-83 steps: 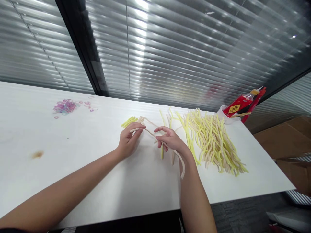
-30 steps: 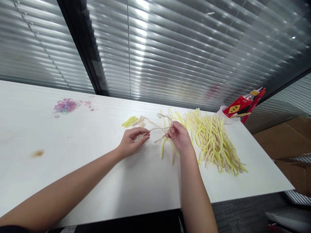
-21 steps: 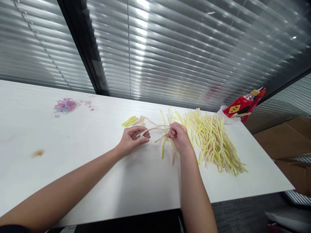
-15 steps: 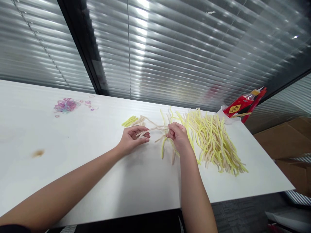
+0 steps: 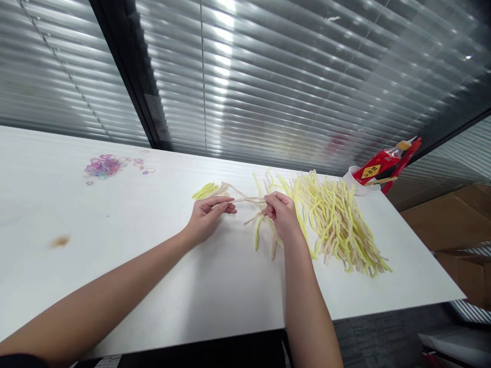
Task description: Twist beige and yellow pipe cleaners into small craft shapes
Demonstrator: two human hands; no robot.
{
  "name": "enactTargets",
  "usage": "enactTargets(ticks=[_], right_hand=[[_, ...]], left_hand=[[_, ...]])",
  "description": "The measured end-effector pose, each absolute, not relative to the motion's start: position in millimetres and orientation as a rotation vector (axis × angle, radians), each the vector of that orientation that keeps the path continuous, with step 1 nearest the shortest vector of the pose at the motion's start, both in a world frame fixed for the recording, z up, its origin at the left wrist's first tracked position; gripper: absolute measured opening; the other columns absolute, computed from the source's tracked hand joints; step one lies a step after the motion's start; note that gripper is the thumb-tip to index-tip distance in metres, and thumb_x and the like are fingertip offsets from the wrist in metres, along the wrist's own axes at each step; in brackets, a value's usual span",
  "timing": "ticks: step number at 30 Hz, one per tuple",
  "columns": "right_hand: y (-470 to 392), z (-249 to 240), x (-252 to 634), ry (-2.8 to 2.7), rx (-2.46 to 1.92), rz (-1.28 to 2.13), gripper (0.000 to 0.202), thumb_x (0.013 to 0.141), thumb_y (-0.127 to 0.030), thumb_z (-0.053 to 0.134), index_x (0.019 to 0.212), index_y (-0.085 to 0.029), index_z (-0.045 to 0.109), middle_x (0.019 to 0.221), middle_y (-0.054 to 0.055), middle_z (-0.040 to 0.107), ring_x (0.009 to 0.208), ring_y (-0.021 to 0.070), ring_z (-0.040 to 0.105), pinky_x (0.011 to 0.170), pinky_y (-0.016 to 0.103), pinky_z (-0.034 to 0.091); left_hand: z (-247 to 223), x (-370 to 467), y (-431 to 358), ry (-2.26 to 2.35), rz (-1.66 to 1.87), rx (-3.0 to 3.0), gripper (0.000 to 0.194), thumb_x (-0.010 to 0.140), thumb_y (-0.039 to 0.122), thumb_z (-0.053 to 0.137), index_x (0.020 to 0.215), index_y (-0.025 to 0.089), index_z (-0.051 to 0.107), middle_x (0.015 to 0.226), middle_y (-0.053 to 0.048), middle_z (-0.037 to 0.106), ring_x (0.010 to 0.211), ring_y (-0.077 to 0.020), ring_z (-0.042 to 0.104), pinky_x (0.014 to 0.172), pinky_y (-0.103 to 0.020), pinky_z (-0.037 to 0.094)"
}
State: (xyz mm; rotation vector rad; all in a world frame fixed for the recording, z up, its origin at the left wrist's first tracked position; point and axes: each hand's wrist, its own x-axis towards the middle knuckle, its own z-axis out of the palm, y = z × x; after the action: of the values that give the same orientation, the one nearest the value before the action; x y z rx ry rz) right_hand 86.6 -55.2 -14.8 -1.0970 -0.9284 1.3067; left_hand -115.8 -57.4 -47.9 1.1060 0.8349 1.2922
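Between my two hands, strands of beige yarn point(image 5: 248, 200) stretch just above the table. My left hand point(image 5: 210, 214) pinches their left ends between thumb and fingers. The other ends are gripped in the closed fingertips of my right hand point(image 5: 280, 208). Behind my left hand lies a small bundle of short yellow yarn pieces point(image 5: 205, 190), with beige pieces point(image 5: 222, 190) beside it. Loose yellow and beige strands point(image 5: 258, 235) spread under and around my right hand. A large heap of yellow and beige yarn point(image 5: 337, 222) lies to its right.
A pile of pink and purple small elastic bands point(image 5: 103, 166) lies at the back left of the white table point(image 5: 146, 286). At the back right, a white cup point(image 5: 355, 181) holds a red-labelled bottle point(image 5: 378, 166). Blinds behind glass line the back edge; cardboard boxes point(image 5: 452, 220) stand at right.
My left hand has closed its fingers on the beige yarn, whose ends lay loosely across the open fingers before. My right hand has barely moved.
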Motion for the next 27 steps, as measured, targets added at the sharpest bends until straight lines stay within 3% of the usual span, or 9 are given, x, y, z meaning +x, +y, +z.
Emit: enactTargets(ticks=[4,10,15,20,27], right_hand=[[-55,-14,85,-1.005,-1.098,1.251,0.020,0.069,-0.034,0.074,0.075,-0.020,0.061,0.051,-0.009,0.047,0.042,0.0053,0.039,0.049,0.021,0.038],[-56,-12,75,-1.051,-1.102,1.288,0.048,0.062,-0.035,0.080,0.104,-0.021,0.062,0.070,-0.005,0.060,0.052,0.0071,0.052,0.056,0.023,0.045],[-56,-18,60,-0.967,-0.999,1.340,0.052,0.054,-0.028,0.085,0.101,-0.021,0.064,0.084,0.000,0.066,0.069,0.0098,0.059,0.067,0.024,0.050],[-55,-26,47,-0.919,-0.984,1.318,0.032,0.068,-0.039,0.076,0.092,-0.020,0.067,0.093,0.002,0.066,0.063,0.0078,0.054,0.063,0.023,0.050],[-53,-31,45,-0.909,-1.012,1.280,0.030,0.076,-0.041,0.068,0.095,-0.019,0.065,0.084,0.001,0.066,0.060,0.0076,0.054,0.063,0.024,0.048]], left_hand=[[-45,-114,-58,0.868,1.309,1.078,0.025,0.071,0.032,0.076,0.090,0.015,0.075,0.078,-0.007,0.073,0.075,-0.0206,0.071,0.080,-0.036,0.055],[-43,-113,-59,0.883,1.334,1.040,0.032,0.068,0.034,0.078,0.094,0.015,0.075,0.085,-0.010,0.075,0.085,-0.0249,0.071,0.089,-0.043,0.054],[-43,-113,-60,0.873,1.315,1.027,0.034,0.065,0.033,0.080,0.094,0.016,0.075,0.087,-0.010,0.075,0.087,-0.0259,0.071,0.092,-0.045,0.054],[-45,-113,-61,0.855,1.270,1.048,0.031,0.066,0.031,0.080,0.094,0.017,0.075,0.089,-0.010,0.075,0.088,-0.0261,0.071,0.093,-0.045,0.054],[-47,-113,-62,0.820,1.172,1.133,0.040,0.063,0.023,0.082,0.102,0.019,0.073,0.096,-0.009,0.074,0.091,-0.0257,0.071,0.094,-0.044,0.054]])
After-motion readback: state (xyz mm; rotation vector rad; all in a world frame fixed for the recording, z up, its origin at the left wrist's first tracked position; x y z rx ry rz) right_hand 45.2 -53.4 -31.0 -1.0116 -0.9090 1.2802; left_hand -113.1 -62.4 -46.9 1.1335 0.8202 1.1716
